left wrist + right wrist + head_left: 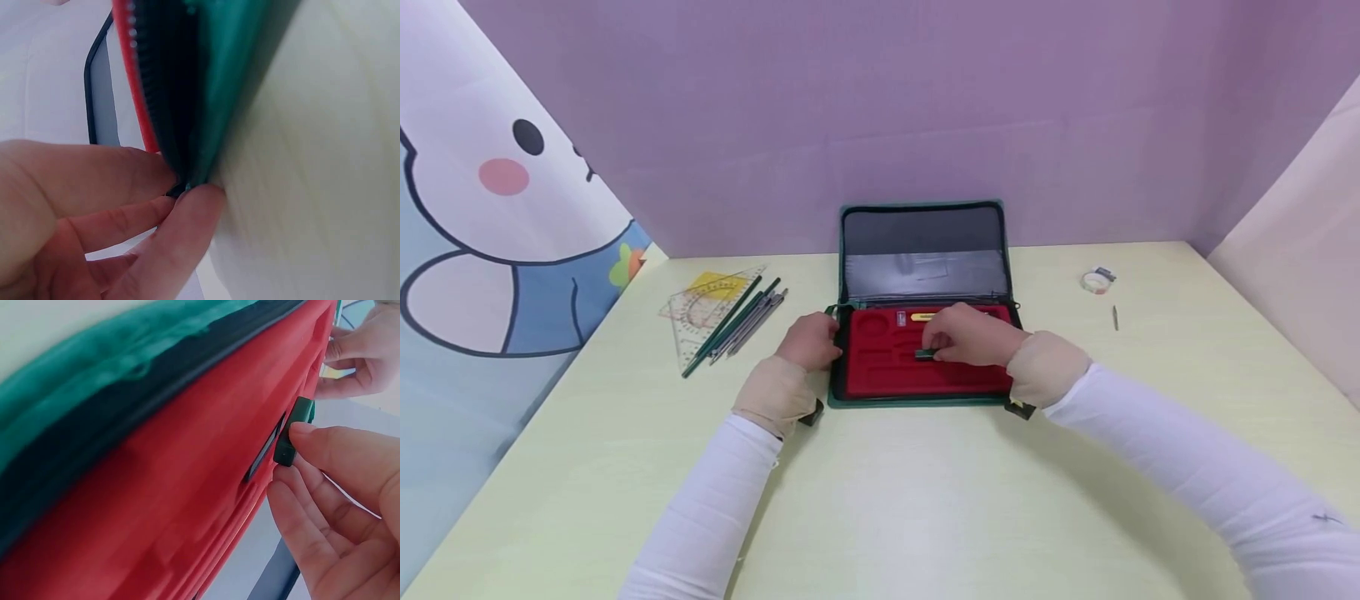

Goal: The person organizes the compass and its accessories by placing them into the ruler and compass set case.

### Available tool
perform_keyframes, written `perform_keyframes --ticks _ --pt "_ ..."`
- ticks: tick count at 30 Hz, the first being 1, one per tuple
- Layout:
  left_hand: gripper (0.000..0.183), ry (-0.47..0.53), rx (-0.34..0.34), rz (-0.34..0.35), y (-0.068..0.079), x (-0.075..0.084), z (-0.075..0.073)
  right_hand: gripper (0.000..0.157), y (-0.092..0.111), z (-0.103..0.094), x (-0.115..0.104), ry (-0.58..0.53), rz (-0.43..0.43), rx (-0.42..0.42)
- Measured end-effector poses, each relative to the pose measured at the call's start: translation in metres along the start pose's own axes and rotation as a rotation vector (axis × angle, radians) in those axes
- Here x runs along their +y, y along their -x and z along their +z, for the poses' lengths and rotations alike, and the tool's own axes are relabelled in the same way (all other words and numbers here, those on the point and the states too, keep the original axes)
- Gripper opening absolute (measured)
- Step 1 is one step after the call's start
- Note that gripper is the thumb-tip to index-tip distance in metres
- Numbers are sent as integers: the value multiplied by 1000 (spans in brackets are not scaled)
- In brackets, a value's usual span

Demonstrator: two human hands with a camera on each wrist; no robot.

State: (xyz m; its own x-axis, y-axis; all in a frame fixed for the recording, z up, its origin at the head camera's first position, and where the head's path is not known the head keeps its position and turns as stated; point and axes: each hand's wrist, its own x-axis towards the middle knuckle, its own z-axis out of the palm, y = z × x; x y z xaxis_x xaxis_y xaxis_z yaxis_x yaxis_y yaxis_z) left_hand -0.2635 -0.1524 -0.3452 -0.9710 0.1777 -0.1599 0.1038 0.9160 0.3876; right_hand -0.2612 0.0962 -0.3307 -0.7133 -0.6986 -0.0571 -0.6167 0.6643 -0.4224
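An open green zip case (917, 403) with a red moulded insert (925, 382) lies on the table, its lid raised at the back. At its left edge my left hand (811, 342) pinches the rim between thumb and fingers, as the left wrist view shows. My right hand (972, 335) is over the insert and holds a small dark green block (295, 431) between thumb and fingertips, close above a recess. What the block is, I cannot tell. Toward the insert's back edge sit a small clear-and-dark piece (901, 318) and a yellow strip (921, 317), partly behind the right hand.
Left of the case lie transparent set squares (688, 337), a yellow piece (718, 286), green pencils (722, 327) and metal compasses (760, 321). To the right are a white tape roll (1096, 283) and a thin metal piece (1115, 317). A purple cloth (910, 125) hangs behind.
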Motion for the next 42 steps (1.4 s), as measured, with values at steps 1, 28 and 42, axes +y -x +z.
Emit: perform_keyframes --ticks 1,28,42 --pt "39 2 0 -3 0 0 0 22 -2 0 -1 1 -5 -5" --pt "37 -4 13 2 0 0 0 23 -18 5 -12 -35 38 -41" --pt "36 -6 10 3 0 0 0 24 -17 2 -12 -21 74 -69"
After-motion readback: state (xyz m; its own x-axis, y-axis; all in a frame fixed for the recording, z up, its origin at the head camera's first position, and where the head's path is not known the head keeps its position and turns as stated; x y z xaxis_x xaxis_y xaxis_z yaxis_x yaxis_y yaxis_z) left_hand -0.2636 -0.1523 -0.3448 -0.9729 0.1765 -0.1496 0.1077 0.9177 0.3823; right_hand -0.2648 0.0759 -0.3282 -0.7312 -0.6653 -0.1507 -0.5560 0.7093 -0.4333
